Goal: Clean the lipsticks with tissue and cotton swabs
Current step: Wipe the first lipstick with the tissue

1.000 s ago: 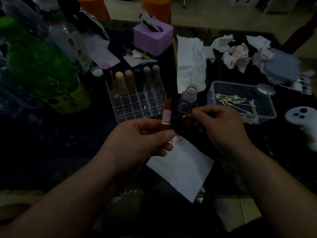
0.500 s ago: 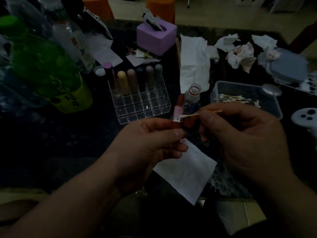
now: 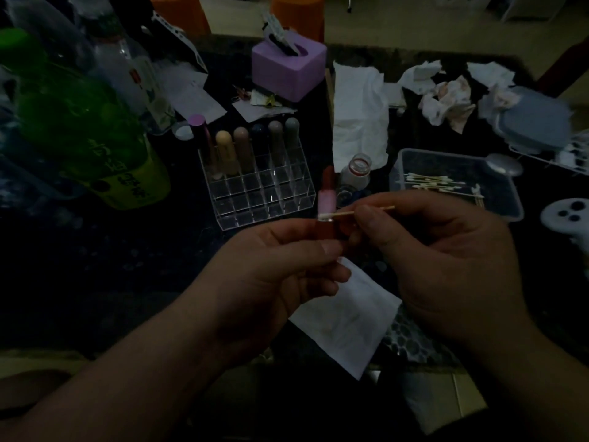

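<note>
My left hand (image 3: 280,275) grips the dark red base of an open lipstick (image 3: 326,194), which stands upright with its pink inner tube and red tip showing. My right hand (image 3: 439,266) pinches a cotton swab (image 3: 350,213) held level, its white tip touching the bottom of the pink tube. A flat white tissue (image 3: 344,317) lies on the dark table under both hands. Several capped lipsticks (image 3: 245,148) stand in the back row of a clear organizer (image 3: 264,199).
A clear box (image 3: 510,199) holding several cotton swabs sits at right, a small open bottle (image 3: 357,173) beside it. Crumpled used tissues (image 3: 446,97) lie at back right, a purple tissue box (image 3: 287,68) at back, a green bottle (image 3: 73,122) at left, a white controller (image 3: 567,215) far right.
The right hand brought the cotton swab up from low beside the lipstick to its pink tube. The swab tip now touches the tube's base. The left hand kept holding the lipstick upright.
</note>
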Demonstrator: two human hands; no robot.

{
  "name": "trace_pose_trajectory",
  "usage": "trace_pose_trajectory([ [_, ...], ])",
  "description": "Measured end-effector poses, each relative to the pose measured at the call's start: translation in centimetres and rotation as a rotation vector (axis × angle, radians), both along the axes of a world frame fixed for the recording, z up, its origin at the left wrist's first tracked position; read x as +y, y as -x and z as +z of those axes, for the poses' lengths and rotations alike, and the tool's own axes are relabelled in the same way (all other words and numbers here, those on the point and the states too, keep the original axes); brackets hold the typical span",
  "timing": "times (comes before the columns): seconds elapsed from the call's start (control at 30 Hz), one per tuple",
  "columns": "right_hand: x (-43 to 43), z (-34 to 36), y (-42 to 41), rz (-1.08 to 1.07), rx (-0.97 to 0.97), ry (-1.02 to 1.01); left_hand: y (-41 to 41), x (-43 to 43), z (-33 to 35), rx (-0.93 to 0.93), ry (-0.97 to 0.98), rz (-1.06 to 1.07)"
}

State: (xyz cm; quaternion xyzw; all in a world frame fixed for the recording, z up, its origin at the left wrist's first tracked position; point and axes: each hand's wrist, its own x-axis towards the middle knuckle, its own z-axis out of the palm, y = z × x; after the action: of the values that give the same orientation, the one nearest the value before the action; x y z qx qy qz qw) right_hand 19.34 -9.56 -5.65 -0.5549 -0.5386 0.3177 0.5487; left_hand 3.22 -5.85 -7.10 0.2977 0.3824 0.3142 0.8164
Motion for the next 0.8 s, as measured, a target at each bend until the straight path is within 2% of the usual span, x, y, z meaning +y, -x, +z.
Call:
trace_pose_trajectory([
  [0.17, 0.02, 0.09, -0.05, -0.001, -0.057, -0.02, -0.23, -0.16, 0.06, 0.076, -0.007, 0.037],
  [0.33, 0.17, -0.11, -0.7, -0.057, -0.051, -0.02, 0.05, -0.16, 0.37, 0.061, -0.019, 0.043],
  [0.53, 0.1, -0.09, -0.55, -0.014, 0.012, -0.029, 0.09, -0.23, 0.47, 0.056, -0.044, 0.015],
  [0.8, -0.05, -0.01, -0.47, -0.003, -0.014, -0.041, 0.01, -0.33, 0.47, -0.009, -0.025, 0.007],
])
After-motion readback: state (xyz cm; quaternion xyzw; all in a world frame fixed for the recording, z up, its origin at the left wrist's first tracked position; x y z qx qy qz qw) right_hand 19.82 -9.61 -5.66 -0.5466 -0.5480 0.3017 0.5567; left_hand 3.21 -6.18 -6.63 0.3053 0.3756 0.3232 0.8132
